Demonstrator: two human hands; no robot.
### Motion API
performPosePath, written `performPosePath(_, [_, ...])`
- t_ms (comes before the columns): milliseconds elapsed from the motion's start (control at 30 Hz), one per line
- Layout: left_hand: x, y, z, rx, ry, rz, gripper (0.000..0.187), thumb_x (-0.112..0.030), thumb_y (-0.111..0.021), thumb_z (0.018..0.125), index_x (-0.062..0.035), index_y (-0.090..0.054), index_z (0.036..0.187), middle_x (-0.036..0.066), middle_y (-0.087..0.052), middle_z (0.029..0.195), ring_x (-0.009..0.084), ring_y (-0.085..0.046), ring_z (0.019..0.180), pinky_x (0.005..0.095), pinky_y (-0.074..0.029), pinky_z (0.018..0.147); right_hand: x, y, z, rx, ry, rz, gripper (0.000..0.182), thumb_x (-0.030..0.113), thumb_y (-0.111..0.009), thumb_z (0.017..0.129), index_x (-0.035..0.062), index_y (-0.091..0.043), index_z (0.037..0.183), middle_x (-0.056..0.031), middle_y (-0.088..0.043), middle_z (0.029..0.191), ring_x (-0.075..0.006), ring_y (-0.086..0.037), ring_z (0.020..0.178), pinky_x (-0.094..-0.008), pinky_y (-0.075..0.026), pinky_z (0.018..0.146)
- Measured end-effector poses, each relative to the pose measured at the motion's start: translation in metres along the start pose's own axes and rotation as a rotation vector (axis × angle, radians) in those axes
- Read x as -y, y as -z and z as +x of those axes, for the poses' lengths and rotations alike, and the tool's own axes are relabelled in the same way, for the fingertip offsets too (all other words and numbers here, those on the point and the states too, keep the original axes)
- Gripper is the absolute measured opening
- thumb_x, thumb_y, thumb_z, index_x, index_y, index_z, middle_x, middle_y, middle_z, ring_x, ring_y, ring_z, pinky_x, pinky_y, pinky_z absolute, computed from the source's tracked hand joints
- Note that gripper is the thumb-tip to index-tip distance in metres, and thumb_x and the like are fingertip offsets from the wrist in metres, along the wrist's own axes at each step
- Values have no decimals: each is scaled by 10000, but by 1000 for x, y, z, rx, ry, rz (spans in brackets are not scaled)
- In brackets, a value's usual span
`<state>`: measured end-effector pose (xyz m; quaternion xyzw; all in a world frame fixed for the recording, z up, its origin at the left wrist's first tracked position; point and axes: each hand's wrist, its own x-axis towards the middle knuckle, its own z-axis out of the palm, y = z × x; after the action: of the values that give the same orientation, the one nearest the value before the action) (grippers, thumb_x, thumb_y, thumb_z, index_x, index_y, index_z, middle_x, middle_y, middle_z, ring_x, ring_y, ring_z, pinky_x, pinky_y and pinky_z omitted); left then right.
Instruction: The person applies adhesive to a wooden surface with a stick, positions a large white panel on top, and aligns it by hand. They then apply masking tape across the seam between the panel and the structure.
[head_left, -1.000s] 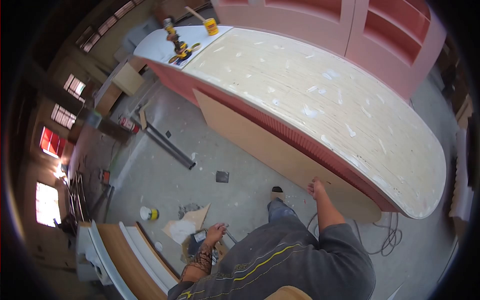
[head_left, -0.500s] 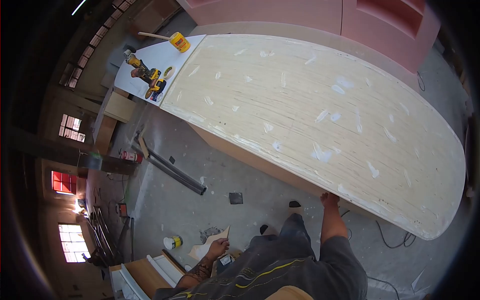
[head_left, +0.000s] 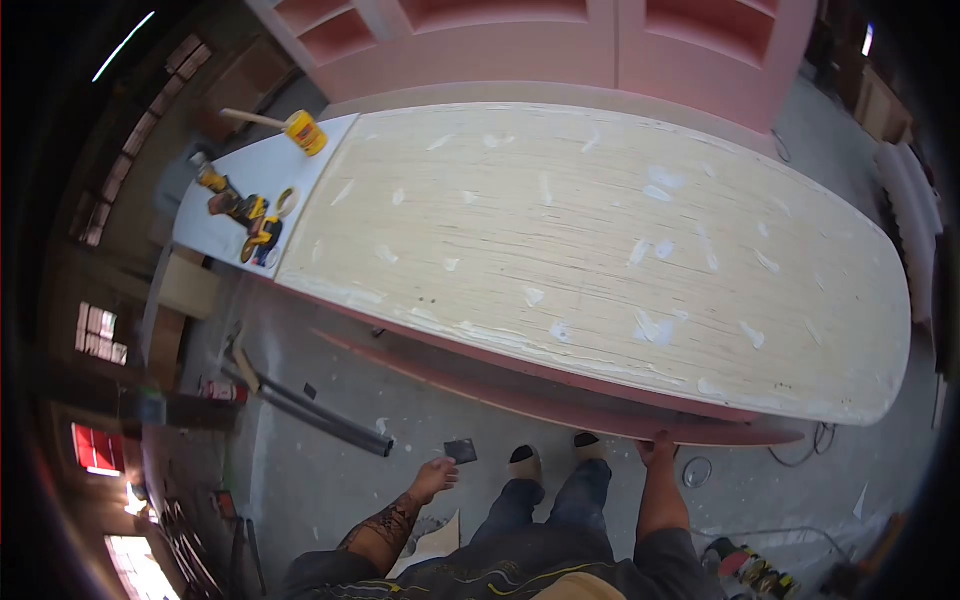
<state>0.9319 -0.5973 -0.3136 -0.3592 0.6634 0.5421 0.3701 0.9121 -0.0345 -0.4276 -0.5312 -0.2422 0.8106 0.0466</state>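
Observation:
My right hand (head_left: 657,449) is closed on the edge of a long, thin curved panel (head_left: 520,405) below the front edge of the big tabletop. A gap shows between this panel and the table's underside. My left hand (head_left: 434,480) hangs over the floor to the left, fingers loosely apart, nothing visible in it. The pale wooden tabletop (head_left: 480,230) carries white filler patches and a filler-smeared rim. Beneath its near edge runs a pinkish side (head_left: 480,352).
On the white end surface (head_left: 225,170) are a yellow tub (head_left: 305,133), yellow-black power tools (head_left: 245,215) and a tape roll (head_left: 287,201). Dark lengths of pipe (head_left: 330,422) and a dark square sheet (head_left: 460,451) lie on the floor. A pink cabinet (head_left: 560,60) stands behind.
The curved panel has come away from under the tabletop's front edge toward me, with my right hand on it. My left hand has moved slightly forward and its fingers have loosened. The view has shifted.

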Motion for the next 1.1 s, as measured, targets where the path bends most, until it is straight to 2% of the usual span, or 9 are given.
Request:
performPosePath(200, [-51,31,103,22,31,-457,935,-630,-499,1079,-14,-155,1691,298,-413,1635,407,-433,1506,518,-373,1239,-34,50,-6,-143,48,-46,529,205,-508,1050,-19,-409,1519,-265,-548,1402,-492,-604,1272,-683,-560,1025])
performPosePath(400, [-36,12,159,299,7,-525,824,-657,-443,1092,-48,-345,1638,201,-452,1630,336,-440,1516,487,-304,1258,-52,77,-17,-205,-13,-19,485,194,-492,1063,-19,-437,1496,-246,-579,1389,-461,-652,1218,-661,-589,986])
performPosePath(500, [-29,-17,150,392,-10,-461,671,-604,-415,1121,-72,-488,1524,179,-557,1524,313,-540,1410,488,-423,1124,-50,70,-27,-236,-45,-48,447,181,-463,1077,-15,-448,1479,-241,-606,1372,-435,-660,1216,-645,-579,1011])
performPosePath(633, [-21,-42,127,221,-186,964,466,-429,-582,1086,-10,-591,1290,224,-681,1172,356,-662,1095,543,-492,837,-53,69,-26,-244,-12,-71,439,212,-449,1090,-17,-479,1464,-230,-652,1322,-413,-700,1153,-613,-607,970])
performPosePath(667, [-28,-59,97,228,-193,974,466,-429,-582,1086,-10,-591,1290,224,-681,1172,356,-662,1095,543,-492,837,-52,66,-25,-223,-17,-100,433,200,-454,1085,-18,-490,1457,-229,-660,1311,-410,-714,1125,-606,-614,958])
performPosePath(733, [-54,-122,26,162,-1046,1182,434,-325,-743,968,15,-643,1218,225,-660,1109,390,-668,1032,535,-514,820,-48,59,-27,-264,-19,-104,443,192,-452,1081,-22,-487,1467,-222,-676,1281,-399,-731,1088,-592,-635,912])
performPosePath(833, [-70,-185,35,63,-1533,1228,414,-274,-834,861,0,-689,1136,207,-664,1093,413,-678,1006,532,-544,824,-38,40,-42,-310,-15,-108,440,165,-456,1070,-30,-491,1463,-217,-684,1272,-396,-745,1053,-586,-648,896])
performPosePath(933, [-73,-215,79,297,-1189,1461,346,-261,-794,899,-31,-709,1143,208,-678,1130,424,-679,1077,537,-558,893,-32,32,-39,-294,0,-72,435,147,-470,1061,-42,-491,1452,-219,-675,1295,-402,-741,1071,-595,-645,930])
performPosePath(1100, [-75,-225,117,276,-1181,1689,225,-215,-716,958,-64,-739,1123,203,-704,1082,432,-707,1014,538,-585,864,-32,29,-31,-319,11,-40,452,137,-486,1053,-68,-479,1456,-240,-671,1288,-401,-738,1106,-585,-665,931])
